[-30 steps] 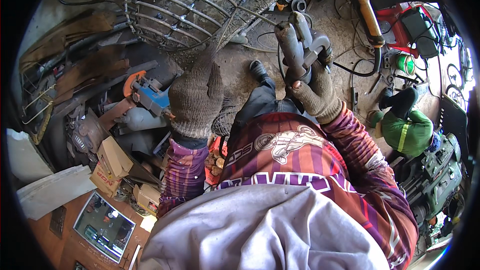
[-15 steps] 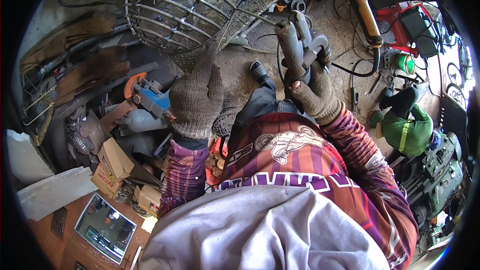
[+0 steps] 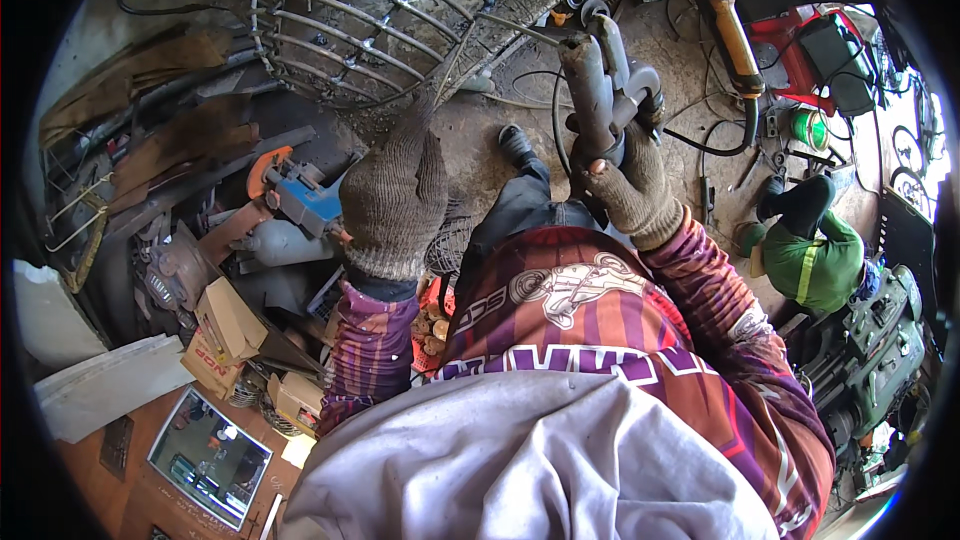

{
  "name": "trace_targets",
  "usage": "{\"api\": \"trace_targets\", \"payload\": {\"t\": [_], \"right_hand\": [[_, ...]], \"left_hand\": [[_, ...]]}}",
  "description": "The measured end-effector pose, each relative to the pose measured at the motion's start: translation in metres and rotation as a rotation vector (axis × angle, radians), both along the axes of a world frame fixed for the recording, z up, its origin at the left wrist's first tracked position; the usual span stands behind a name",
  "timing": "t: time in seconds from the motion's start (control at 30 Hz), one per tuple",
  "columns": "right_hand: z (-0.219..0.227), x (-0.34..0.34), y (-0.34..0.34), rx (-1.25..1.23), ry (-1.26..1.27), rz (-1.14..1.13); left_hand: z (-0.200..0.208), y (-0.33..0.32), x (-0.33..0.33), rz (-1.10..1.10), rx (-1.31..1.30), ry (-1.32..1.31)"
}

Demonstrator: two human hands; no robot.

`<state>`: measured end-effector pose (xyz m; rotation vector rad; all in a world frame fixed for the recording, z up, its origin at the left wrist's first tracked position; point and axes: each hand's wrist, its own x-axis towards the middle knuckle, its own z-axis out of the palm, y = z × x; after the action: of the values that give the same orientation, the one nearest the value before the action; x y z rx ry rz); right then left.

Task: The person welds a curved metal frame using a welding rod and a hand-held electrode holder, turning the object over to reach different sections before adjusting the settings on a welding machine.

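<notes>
My right hand (image 3: 636,185), in a brown knit glove with a bare thumb tip, is closed around a grey welding electrode holder (image 3: 590,95). A thin welding rod (image 3: 520,28) sticks out from its jaws to the left, toward a curved metal grille (image 3: 360,25) of welded round bars. My left hand (image 3: 393,202), also gloved, has its fingers drawn together at the grille's near corner and appears to grip a bar there. Its fingertips are dark and hard to make out.
An orange and black power tool (image 3: 722,20) is at the upper right, beside a red and dark machine (image 3: 820,55). A person in green (image 3: 815,260) crouches at right. A blue tool (image 3: 305,200), scrap metal and cardboard boxes (image 3: 228,330) crowd the left. Cables cross the floor.
My right hand's electrode holder has shifted slightly right and farther away, with the welding rod following. My left hand stays almost still at the grille.
</notes>
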<state>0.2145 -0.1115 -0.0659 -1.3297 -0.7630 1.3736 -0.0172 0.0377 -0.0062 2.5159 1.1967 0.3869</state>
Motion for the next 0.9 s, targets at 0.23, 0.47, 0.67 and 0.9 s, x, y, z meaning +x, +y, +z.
{"api": "trace_targets", "payload": {"t": [0.23,0.47,0.67,0.9], "right_hand": [[-0.007,0.000,-0.005,0.032,-0.097,-0.020],[-0.007,-0.002,-0.001,0.076,-0.064,-0.031],[-0.002,-0.007,0.002,0.078,0.029,-0.024],[-0.005,-0.003,-0.003,0.043,0.045,-0.030]], "left_hand": [[-0.002,-0.001,0.000,0.021,0.017,0.001],[0.004,-0.003,0.005,0.030,0.013,0.019],[-0.002,-0.002,0.000,-0.065,0.103,-0.037],[0.005,-0.003,0.003,0.015,0.015,0.005]]}}
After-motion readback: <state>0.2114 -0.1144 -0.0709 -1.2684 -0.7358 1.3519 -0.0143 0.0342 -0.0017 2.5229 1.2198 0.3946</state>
